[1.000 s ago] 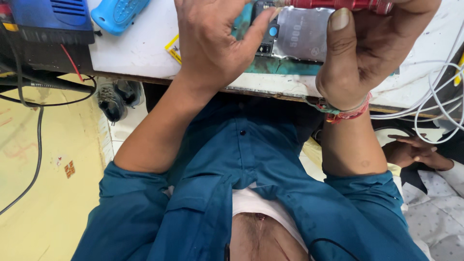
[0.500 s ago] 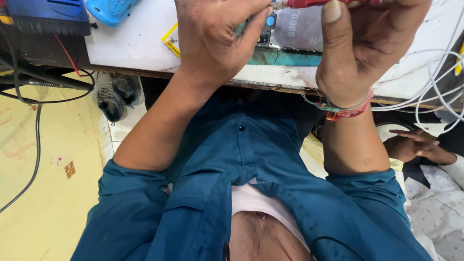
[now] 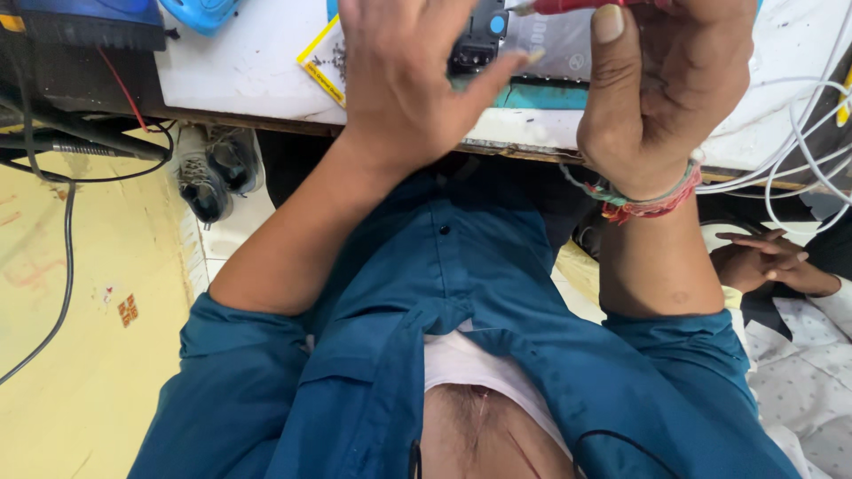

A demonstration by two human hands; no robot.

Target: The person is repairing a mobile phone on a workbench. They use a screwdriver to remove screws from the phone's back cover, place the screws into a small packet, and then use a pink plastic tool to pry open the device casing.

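My left hand (image 3: 417, 80) lies over a small electronic board (image 3: 479, 40) with a black part and a blue button. Its fingers cover the board's left side and its thumb stretches across to a grey metal block (image 3: 555, 49) beside the board. My right hand (image 3: 666, 89), with a thread band on its wrist, grips a red-handled tool (image 3: 577, 7). The tool's thin tip points left toward the board. Both hands work at the near edge of a white tabletop (image 3: 240, 71). The fingers hide most of the board.
A light blue tool (image 3: 200, 11) and a dark blue box (image 3: 89, 18) sit at the table's left. Black cables (image 3: 62, 266) hang over the yellow floor. Shoes (image 3: 209, 168) lie under the table. White cables (image 3: 799, 151) trail right, above another person's folded hands (image 3: 763, 257).
Both hands have shifted slightly up and right in view. My left thumb has stretched out across the board, uncovering the black part. The red tool stays in my right hand.
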